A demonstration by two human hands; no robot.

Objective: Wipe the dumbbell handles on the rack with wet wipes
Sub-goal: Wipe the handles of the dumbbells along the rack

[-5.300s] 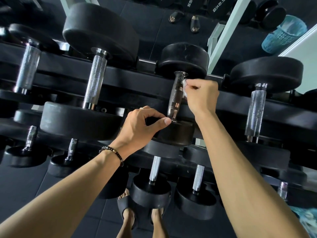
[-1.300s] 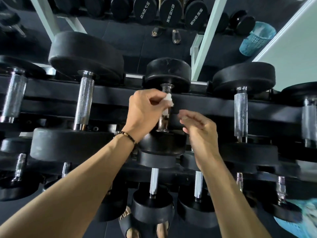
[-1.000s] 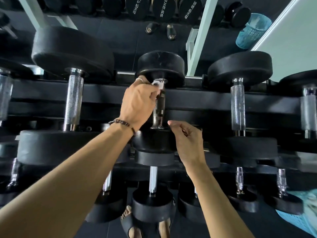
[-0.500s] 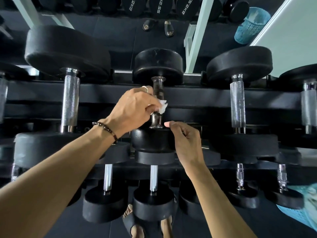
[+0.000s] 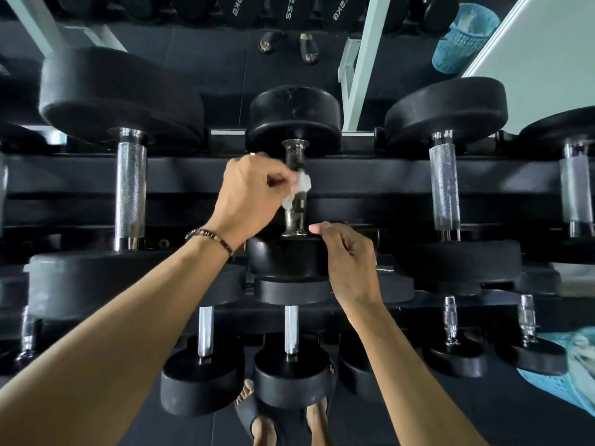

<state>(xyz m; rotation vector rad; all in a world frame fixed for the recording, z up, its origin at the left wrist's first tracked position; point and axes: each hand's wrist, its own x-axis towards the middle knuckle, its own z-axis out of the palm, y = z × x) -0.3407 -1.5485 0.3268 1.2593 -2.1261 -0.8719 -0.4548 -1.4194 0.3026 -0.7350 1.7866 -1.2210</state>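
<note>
At the bottom centre of the frame the person's feet point(image 5: 283, 423) in dark sandals stand on the dark floor, just below the lowest row of small dumbbells point(image 5: 291, 375). A blue mesh basket point(image 5: 566, 378) shows at the lower right edge. Higher, in the centre, the right hand point(image 5: 349, 262) rests on the near head of the middle dumbbell point(image 5: 283, 259), fingers curled over its edge, thumb tip beside the handle's base. The left hand point(image 5: 249, 201), a beaded bracelet point(image 5: 212, 238) on its wrist, pinches a white wet wipe point(image 5: 297, 191) in a tight grip against the dumbbell handle point(image 5: 294, 165), midway along it. Larger dumbbells point(image 5: 446, 185) lie on the rack point(image 5: 370, 175) at either side. At the upper right stands another blue basket point(image 5: 463, 38).
</note>
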